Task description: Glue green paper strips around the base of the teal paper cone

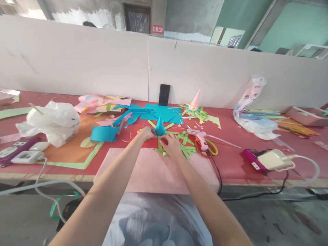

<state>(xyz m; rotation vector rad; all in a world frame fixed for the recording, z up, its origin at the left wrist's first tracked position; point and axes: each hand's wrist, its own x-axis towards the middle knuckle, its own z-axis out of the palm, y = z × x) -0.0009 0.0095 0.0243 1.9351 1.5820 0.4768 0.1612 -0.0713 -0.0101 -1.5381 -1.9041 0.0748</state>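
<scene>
A blue paper cone stands upright in the middle, with green paper strips spreading out around its base. My left hand touches the cone's left side near the base, its fingers close together and partly hidden. On the right, my right hand has thumb and fingertips at the strips by the base, seemingly pinching one. More cut green strips lie just right of my right hand. Behind, a pink cone with a woven band and green fringe stands on the table.
A pink glue gun lies beside scissors at the right. A black phone leans on the partition. Power strips, a white plastic bag, blue scraps and orange paper lie around the red table.
</scene>
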